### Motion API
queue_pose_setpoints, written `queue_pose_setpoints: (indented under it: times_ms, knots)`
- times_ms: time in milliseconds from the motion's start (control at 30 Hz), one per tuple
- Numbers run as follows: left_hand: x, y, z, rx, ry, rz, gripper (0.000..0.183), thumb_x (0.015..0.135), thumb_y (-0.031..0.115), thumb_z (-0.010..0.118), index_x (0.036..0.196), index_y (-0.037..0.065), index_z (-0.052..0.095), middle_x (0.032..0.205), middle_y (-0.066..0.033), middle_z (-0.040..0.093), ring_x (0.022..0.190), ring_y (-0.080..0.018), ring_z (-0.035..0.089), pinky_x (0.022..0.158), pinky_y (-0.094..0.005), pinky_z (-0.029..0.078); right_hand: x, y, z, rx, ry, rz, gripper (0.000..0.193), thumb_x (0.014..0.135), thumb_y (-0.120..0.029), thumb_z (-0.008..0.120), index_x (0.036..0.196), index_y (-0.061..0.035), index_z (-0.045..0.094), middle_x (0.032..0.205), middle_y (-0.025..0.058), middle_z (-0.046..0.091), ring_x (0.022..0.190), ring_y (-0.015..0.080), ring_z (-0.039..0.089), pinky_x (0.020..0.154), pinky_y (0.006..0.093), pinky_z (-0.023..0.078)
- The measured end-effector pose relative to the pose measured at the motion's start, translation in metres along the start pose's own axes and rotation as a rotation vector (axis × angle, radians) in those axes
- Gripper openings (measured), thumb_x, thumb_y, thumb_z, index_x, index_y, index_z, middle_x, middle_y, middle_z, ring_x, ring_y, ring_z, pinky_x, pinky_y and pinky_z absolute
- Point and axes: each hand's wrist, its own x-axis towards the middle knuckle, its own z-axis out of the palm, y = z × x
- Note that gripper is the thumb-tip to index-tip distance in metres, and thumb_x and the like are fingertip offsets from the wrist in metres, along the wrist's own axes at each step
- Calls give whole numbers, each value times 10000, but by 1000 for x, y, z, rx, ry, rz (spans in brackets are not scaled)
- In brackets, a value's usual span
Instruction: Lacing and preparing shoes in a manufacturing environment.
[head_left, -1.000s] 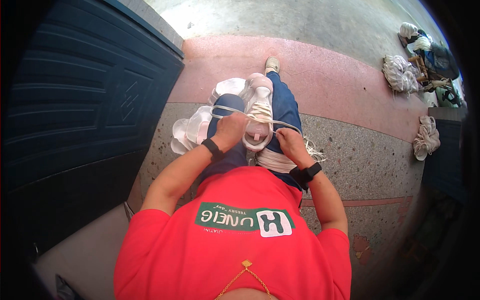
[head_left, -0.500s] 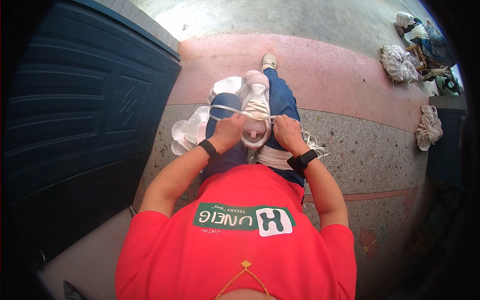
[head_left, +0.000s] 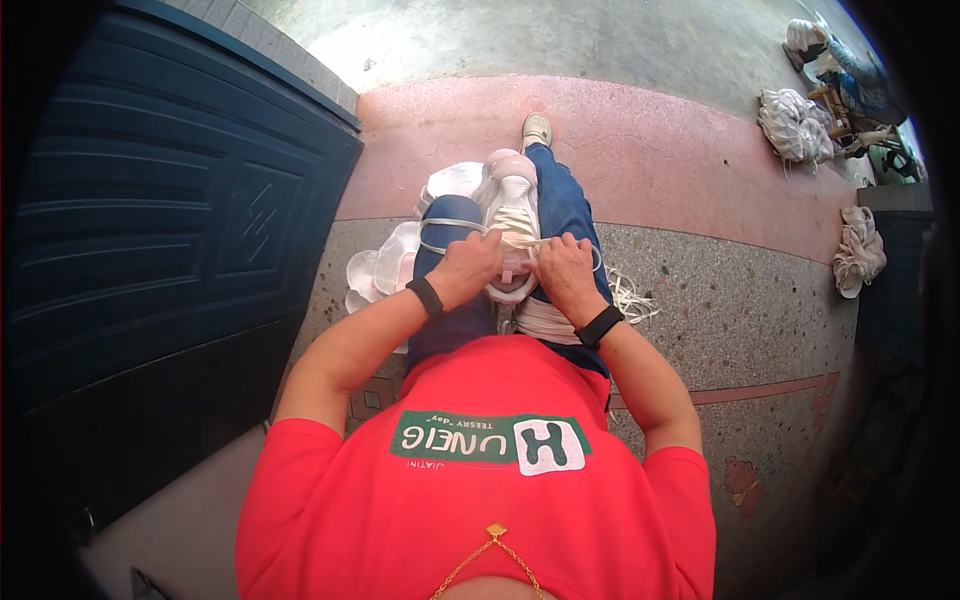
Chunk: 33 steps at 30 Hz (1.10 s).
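A white and pale pink sneaker lies between my thighs, its toe pointing away from me. Cream shoelace crosses its tongue in several rows. At the sneaker's near left side, my left hand pinches one end of the lace, and a loop of it hangs over my left thigh. My right hand is closed on the other end at the right side, with a short loop standing out past the fingers. Both hands are close to the shoe's opening, and the fingertips partly hide the lace there.
More white shoes are piled beside my left leg. A bundle of loose laces hangs by my right thigh. A dark blue door stands at left. Heaps of white shoes lie at far right, near another person.
Both hands have come closer together over the near end of the sneaker. The lace between them is less stretched out, and a loop now shows beyond my right hand.
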Motion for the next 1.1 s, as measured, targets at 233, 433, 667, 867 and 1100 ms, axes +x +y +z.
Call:
queue_pose_setpoints:
  times_ms: [233, 433, 667, 867, 1100]
  knots:
    - [-9, -20, -13, -86, 49, -19, 64, 834, 102, 612, 880, 63, 633, 1026, -109, 562, 875, -274, 637, 634, -366, 577, -5, 22, 20, 45, 29, 112, 71, 817, -150, 650, 834, -105, 702, 872, 79, 652, 928, 272, 597, 804, 460, 421]
    - [-8, -22, 4, -90, 69, 33, 77, 828, 105, 598, 881, 55, 623, 1026, -108, 564, 940, -271, 625, 685, -359, 576, -5, 19, 31, 199, 103, 29, 121, 907, -141, 637, 964, -46, 686, 881, 113, 647, 922, 298, 601, 837, 443, 463]
    - [-10, -27, 1, -126, 106, 123, 73, 817, 119, 593, 859, 62, 611, 1016, -102, 560, 971, -261, 604, 699, -338, 570, 1, 10, 27, 163, 75, -173, 152, 825, -101, 612, 957, -69, 681, 863, 102, 663, 900, 297, 622, 806, 409, 475]
    - [-10, -30, 6, -281, 198, 104, 77, 835, 122, 652, 863, 51, 639, 967, -97, 601, 950, -249, 621, 684, -346, 554, 22, -5, -6, -90, -12, -234, 60, 818, -147, 620, 791, -120, 666, 842, 64, 646, 952, 234, 587, 794, 387, 413]
    - [37, -21, -52, -1357, 201, -539, 183, 937, 186, 693, 913, 6, 716, 728, -50, 662, 662, -117, 615, 615, -301, 506, 62, -5, -43, 640, 379, 193, 150, 929, -161, 634, 855, -33, 661, 892, 136, 651, 867, 329, 624, 743, 457, 463]
